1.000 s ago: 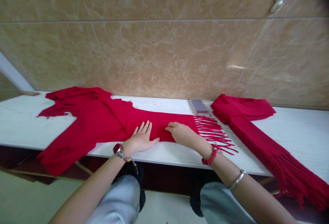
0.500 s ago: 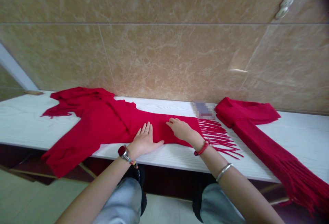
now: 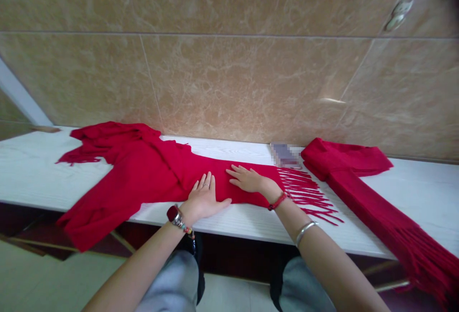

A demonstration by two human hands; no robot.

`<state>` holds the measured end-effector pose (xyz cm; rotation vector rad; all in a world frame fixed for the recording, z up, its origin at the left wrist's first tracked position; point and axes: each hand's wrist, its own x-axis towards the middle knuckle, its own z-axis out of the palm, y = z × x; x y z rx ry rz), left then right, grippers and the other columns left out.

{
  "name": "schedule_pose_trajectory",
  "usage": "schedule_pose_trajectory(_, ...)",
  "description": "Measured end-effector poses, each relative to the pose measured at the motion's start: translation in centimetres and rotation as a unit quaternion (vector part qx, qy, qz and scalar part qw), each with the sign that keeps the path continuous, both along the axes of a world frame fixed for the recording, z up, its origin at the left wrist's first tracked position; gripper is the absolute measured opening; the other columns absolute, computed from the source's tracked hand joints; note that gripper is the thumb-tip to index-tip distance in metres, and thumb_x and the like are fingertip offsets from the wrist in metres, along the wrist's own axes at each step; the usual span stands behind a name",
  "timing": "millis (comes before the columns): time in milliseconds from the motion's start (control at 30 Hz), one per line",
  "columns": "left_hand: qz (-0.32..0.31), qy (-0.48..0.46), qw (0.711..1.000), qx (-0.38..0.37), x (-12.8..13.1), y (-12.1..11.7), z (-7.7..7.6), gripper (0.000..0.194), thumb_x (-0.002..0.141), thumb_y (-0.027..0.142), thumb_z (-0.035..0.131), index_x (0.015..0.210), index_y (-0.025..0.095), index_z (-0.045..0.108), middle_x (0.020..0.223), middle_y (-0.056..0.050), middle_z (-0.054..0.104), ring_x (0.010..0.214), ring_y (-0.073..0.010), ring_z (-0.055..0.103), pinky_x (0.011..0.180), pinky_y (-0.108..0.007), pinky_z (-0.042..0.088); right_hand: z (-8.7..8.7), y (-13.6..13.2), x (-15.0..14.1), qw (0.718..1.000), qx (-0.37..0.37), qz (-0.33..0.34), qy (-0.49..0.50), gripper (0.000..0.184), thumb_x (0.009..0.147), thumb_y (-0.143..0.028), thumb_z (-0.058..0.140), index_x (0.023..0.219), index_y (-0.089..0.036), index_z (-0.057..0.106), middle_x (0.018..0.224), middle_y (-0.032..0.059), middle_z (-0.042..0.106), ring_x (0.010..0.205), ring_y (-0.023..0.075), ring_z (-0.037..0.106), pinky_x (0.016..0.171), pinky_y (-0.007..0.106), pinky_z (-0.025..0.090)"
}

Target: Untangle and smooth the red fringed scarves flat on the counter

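A red fringed scarf (image 3: 150, 173) lies along the white bench top, bunched and wrinkled at the left and laid flat towards the right, where its fringe (image 3: 304, 190) spreads out. On the flat part rests my left hand (image 3: 205, 199), palm down, with the thumb pointing right and a ring on one finger. My right hand (image 3: 247, 179) lies on the same stretch of cloth, nearer the fringe, its fingers extended and a little spread. Neither hand grips the fabric.
A second red scarf (image 3: 369, 202) lies folded at the right, its fringed end hanging over the front edge. Between the scarves, by the tiled wall (image 3: 236, 87), is a blurred flat object (image 3: 285, 154). The white bench top (image 3: 244, 219) is narrow, with dark shelves below.
My right hand has gone from bent fingers to stretched-out ones lying flat, shifted slightly left. The left hand stays flat on the scarf.
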<state>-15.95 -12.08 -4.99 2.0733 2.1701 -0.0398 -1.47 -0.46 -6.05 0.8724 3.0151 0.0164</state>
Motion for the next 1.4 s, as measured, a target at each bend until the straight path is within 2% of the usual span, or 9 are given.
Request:
schedule_pose_trajectory(133, -0.005, 0.009, 1.000, 0.010, -0.2, 0.2, -0.3, 0.091, 0.077, 0.064, 0.033, 0.136, -0.003, 0.017, 0.143, -0.023, 0.011, 0.133, -0.0308, 0.009, 0.105, -0.042, 0.017, -0.3, 0.2, -0.2, 0.995, -0.002, -0.096, 0.003, 0.043, 0.093, -0.031, 0.028, 0.134, -0.024, 0.033, 0.143, 0.0097, 0.026, 0.130, 0.0267, 0.023, 0.095, 0.056, 0.031)
schedule_pose_trajectory(400, -0.008, 0.009, 1.000, 0.006, -0.4, 0.0, -0.2, 0.093, 0.076, 0.066, 0.031, 0.137, -0.003, 0.017, 0.143, -0.023, 0.009, 0.133, -0.0307, 0.008, 0.105, -0.043, 0.018, 0.1, -0.7, 1.3, 0.985, 0.008, -0.168, 0.037, 0.048, 0.093, -0.037, 0.025, 0.134, -0.013, 0.033, 0.141, 0.0186, 0.027, 0.129, 0.0276, 0.025, 0.098, 0.053, 0.029)
schedule_pose_trajectory(633, 0.001, 0.018, 1.000, -0.012, -0.2, -0.1, 0.4, 0.095, 0.075, 0.068, 0.027, 0.137, -0.004, 0.017, 0.144, -0.022, 0.008, 0.133, -0.0316, 0.010, 0.105, -0.042, 0.016, -0.8, -3.0, 4.3, 0.997, 0.011, -0.066, 0.042, 0.051, 0.093, -0.042, 0.024, 0.137, -0.018, 0.027, 0.144, 0.0114, 0.022, 0.132, 0.0256, 0.019, 0.101, 0.050, 0.026)
schedule_pose_trajectory(767, -0.002, 0.026, 1.000, -0.014, -0.3, 0.0, 0.4, 0.094, 0.075, 0.068, 0.026, 0.137, -0.002, 0.018, 0.144, -0.021, 0.009, 0.133, -0.0305, 0.010, 0.105, -0.042, 0.017, -1.1, -2.9, 6.7, 0.996, 0.023, -0.086, 0.026, 0.049, 0.093, -0.039, 0.026, 0.138, -0.020, 0.027, 0.144, 0.0110, 0.022, 0.131, 0.0263, 0.020, 0.099, 0.051, 0.028)
schedule_pose_trajectory(967, 0.020, 0.029, 0.999, -0.035, 0.0, 0.2, 1.1, 0.092, 0.075, 0.067, 0.029, 0.139, 0.002, 0.015, 0.145, -0.019, 0.005, 0.133, -0.0313, 0.003, 0.105, -0.045, 0.013, -0.9, -2.0, 10.8, 0.995, 0.072, -0.060, -0.024, 0.038, 0.094, -0.028, 0.027, 0.125, -0.021, 0.047, 0.141, 0.0099, 0.030, 0.131, 0.0279, 0.019, 0.097, 0.055, 0.030)
schedule_pose_trajectory(1067, 0.010, 0.022, 1.000, 0.007, 1.4, 0.8, 2.0, 0.084, 0.080, 0.061, 0.029, 0.140, 0.006, 0.012, 0.146, -0.015, 0.000, 0.133, -0.0295, -0.003, 0.105, -0.046, 0.010, -0.3, -2.2, 10.1, 0.994, 0.072, -0.083, -0.017, 0.038, 0.094, -0.031, 0.027, 0.123, -0.023, 0.049, 0.140, 0.0088, 0.033, 0.131, 0.0285, 0.021, 0.098, 0.056, 0.028)
schedule_pose_trajectory(1167, -0.033, 0.006, 0.999, 0.039, 2.9, 1.6, 2.3, 0.072, 0.085, 0.052, 0.026, 0.141, 0.009, 0.011, 0.146, -0.012, -0.003, 0.134, -0.0254, -0.004, 0.106, -0.043, 0.011, 0.5, -2.5, 7.8, 0.990, 0.075, -0.116, 0.025, 0.043, 0.093, -0.037, 0.026, 0.129, -0.020, 0.042, 0.141, 0.0115, 0.031, 0.131, 0.0289, 0.020, 0.099, 0.055, 0.027)
schedule_pose_trajectory(1300, -0.048, -0.009, 0.998, -0.035, 3.4, 2.5, 1.7, 0.077, 0.082, 0.056, 0.030, 0.141, 0.011, 0.012, 0.146, -0.012, -0.002, 0.134, -0.0271, -0.003, 0.105, -0.047, 0.012, 0.7, -2.5, 5.6, 0.990, 0.042, -0.124, 0.050, 0.049, 0.092, -0.041, 0.026, 0.135, -0.016, 0.032, 0.142, 0.0138, 0.027, 0.131, 0.0289, 0.019, 0.099, 0.053, 0.027)
schedule_pose_trajectory(1400, -0.051, -0.021, 0.993, -0.105, 2.9, 2.7, 1.6, 0.082, 0.078, 0.065, 0.030, 0.141, 0.018, 0.009, 0.147, -0.009, -0.003, 0.134, -0.0282, -0.004, 0.103, -0.054, 0.008, 0.2, -2.1, 5.6, 0.992, -0.009, -0.126, 0.028, 0.048, 0.092, -0.043, 0.026, 0.132, -0.018, 0.037, 0.142, 0.0122, 0.027, 0.131, 0.0295, 0.019, 0.099, 0.053, 0.026)
